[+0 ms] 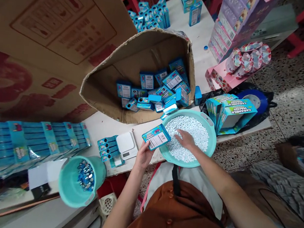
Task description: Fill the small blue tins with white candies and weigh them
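Observation:
Between its thumb and fingers my left hand (144,153) grips a small blue candy box (157,137), tilted, its printed label side facing up. That box is close to the left rim of a turquoise basin (212,135) full of small white candies (189,147). My right hand (186,139) reaches into the basin, with its fingers closed together on the candies and the tips partly hidden among them. Just beyond the basin, an opened cardboard carton (104,76) lies on its side, holding several blue candy boxes (173,80).
Left of my left hand are a white scale (127,144) and several small blue boxes (109,148). A turquoise bucket (65,181) holds shiny blue pieces. Wrapped blue packs (35,138) line the left side. Display cartons (236,113) and blue tape (263,100) lie right.

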A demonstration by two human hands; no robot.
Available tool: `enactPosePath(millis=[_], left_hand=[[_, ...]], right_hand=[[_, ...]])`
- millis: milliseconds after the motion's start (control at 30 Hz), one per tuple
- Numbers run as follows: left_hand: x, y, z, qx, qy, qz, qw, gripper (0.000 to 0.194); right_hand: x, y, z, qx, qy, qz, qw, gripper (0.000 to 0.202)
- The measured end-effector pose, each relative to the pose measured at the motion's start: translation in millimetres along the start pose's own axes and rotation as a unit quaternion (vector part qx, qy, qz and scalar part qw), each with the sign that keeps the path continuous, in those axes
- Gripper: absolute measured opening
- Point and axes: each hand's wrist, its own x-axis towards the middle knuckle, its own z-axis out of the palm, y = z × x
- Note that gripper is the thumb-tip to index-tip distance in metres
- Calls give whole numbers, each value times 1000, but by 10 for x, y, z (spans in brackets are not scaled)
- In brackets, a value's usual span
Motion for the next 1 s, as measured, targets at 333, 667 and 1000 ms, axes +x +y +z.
enactPosePath(millis=[333,667,1000], left_hand=[[-53,52,51,87,122,86,985,53],[-121,-73,171,161,149,125,967,45],[-273,-141,263,279,95,204,934,40]], right_hand=[[74,-123,-4,56,-37,110,992,53],[134,-148,53,63,-109,150,981,67],[152,-214,-65,324,-140,234,906,43]])
